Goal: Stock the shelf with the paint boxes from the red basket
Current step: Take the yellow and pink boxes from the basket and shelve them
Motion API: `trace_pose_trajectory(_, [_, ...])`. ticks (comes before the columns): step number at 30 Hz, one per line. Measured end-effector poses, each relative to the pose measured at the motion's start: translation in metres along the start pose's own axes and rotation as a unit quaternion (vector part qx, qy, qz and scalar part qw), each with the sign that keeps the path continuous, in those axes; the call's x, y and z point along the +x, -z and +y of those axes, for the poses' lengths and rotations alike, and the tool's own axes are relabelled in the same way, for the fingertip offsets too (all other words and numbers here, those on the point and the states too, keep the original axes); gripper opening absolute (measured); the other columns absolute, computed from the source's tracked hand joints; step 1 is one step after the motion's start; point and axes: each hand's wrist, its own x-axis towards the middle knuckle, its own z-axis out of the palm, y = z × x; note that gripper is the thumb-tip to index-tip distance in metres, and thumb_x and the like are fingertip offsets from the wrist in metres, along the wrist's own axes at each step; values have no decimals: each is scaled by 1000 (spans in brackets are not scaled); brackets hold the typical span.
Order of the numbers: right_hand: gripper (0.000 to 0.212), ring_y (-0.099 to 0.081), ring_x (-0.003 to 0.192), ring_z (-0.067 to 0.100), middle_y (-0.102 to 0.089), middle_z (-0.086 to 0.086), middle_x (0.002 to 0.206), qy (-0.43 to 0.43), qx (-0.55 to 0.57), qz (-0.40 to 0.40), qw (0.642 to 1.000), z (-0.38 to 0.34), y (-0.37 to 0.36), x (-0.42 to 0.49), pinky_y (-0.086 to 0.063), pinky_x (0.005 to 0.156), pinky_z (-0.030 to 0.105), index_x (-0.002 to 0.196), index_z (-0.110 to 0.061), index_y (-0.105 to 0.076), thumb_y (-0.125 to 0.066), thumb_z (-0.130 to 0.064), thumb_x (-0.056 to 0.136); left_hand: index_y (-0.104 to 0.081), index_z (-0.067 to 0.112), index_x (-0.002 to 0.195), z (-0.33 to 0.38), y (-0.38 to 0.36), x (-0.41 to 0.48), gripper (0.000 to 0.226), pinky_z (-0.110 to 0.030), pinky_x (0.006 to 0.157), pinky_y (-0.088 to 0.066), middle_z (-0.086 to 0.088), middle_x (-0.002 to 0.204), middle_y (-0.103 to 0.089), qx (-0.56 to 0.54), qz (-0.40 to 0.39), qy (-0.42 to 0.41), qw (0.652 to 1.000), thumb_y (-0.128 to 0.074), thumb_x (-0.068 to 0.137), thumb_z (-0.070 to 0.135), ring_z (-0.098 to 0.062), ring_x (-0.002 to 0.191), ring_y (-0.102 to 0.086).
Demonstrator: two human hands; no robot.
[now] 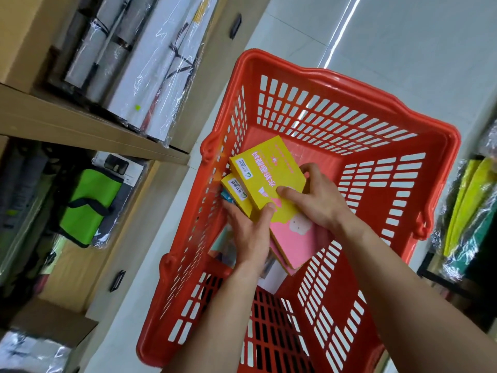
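Note:
A red plastic basket (376,125) stands on the pale floor below me. Inside it, both my hands are on a stack of yellow-and-pink paint boxes (265,176). My left hand (250,235) grips the stack from its left edge, thumb on the top box. My right hand (317,200) holds the top box from the right side, fingers pressed on its yellow face. A second yellow box (235,191) sits just under the top one. More boxes lie beneath, mostly hidden by my hands.
A wooden shelf unit (80,127) is on the left, with wrapped white rolls (150,71) above and a green bag (91,205) below. Yellow and green wrapped goods (468,205) sit on the right. A cardboard box (48,324) is at lower left.

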Motion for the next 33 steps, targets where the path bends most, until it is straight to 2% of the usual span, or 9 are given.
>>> trace_pose_trajectory(3, [98, -65, 113, 32, -69, 6, 123, -27, 13, -31, 999, 2, -9, -10, -51, 96, 45, 133, -22, -55, -50, -88, 61, -5, 31, 165, -7, 8, -2, 125, -55, 114, -43, -7, 161, -43, -34, -12, 4, 999, -72, 63, 58, -29, 140, -52])
trace_pose_trajectory(6, [86, -67, 107, 34, -73, 9, 107, -41, 72, -34, 996, 7, -17, -23, -54, 92, 47, 115, -18, -67, -52, -86, 65, -7, 37, 164, -10, 9, -2, 123, -55, 110, -48, -5, 156, -50, -55, -16, 9, 998, -73, 63, 55, -28, 133, -59])
trace_pose_trajectory(9, [82, -70, 103, 31, -72, 10, 111, -56, 117, -9, 992, 5, -19, -33, -55, 92, 49, 120, -22, -67, -58, -82, 65, -6, 40, 164, -11, 8, -4, 122, -53, 108, -50, -2, 154, -52, -59, -19, 11, 998, -73, 63, 57, -26, 129, -61])
trace_pose_trajectory(14, [71, -73, 100, 20, -78, -7, 109, -52, 147, 25, 987, -4, -16, -55, -57, 90, 43, 120, -29, -68, -59, -77, 70, -15, 40, 163, -9, 16, -8, 117, -56, 106, -51, -4, 152, -56, -64, -23, -1, 998, -75, 64, 56, -28, 127, -63])
trace_pose_trajectory(18, [72, -72, 110, 22, -76, -8, 117, -60, 205, 30, 976, -6, -17, -74, -54, 98, 48, 127, -31, -64, -63, -75, 69, -16, 32, 165, -3, 24, -15, 119, -26, 87, -59, -3, 150, -58, -50, -45, -24, 997, -76, 63, 48, -14, 121, -68])
trace_pose_trajectory(19, [74, -70, 114, 25, -76, -6, 119, -64, 218, 28, 974, -7, -18, -77, -52, 101, 49, 128, -31, -63, -63, -76, 68, -17, 30, 165, -1, 26, -16, 120, -26, 89, -59, -4, 151, -57, -43, -46, -35, 997, -76, 62, 47, -14, 123, -67])
trace_pose_trajectory(24, [90, -41, 146, 25, -45, 5, 154, -76, 214, 5, 974, -2, -25, -85, -34, 121, 48, 137, -32, -60, -56, -81, 62, -17, 29, 165, -4, 33, -19, 121, -54, 114, -45, -7, 157, -51, -6, -43, -60, 997, -77, 61, 47, -28, 140, -54])
trace_pose_trajectory(28, [74, -72, 109, 18, -74, -15, 114, -86, 223, -56, 969, 6, -24, -90, -51, 104, 51, 123, -40, -53, -64, -82, 62, -22, 35, 163, -9, 43, -21, 114, -57, 115, -42, -5, 156, -53, 13, -51, -67, 996, -77, 64, 47, -29, 140, -54])
trace_pose_trajectory(33, [75, -68, 108, 21, -69, -6, 115, -54, 178, 19, 982, -4, -13, -112, -53, 95, 50, 116, -36, -53, -61, -86, 60, -20, 36, 163, -2, 49, -39, 109, -62, 113, -43, -7, 157, -52, -27, -76, -83, 993, -76, 69, 38, -32, 138, -56])
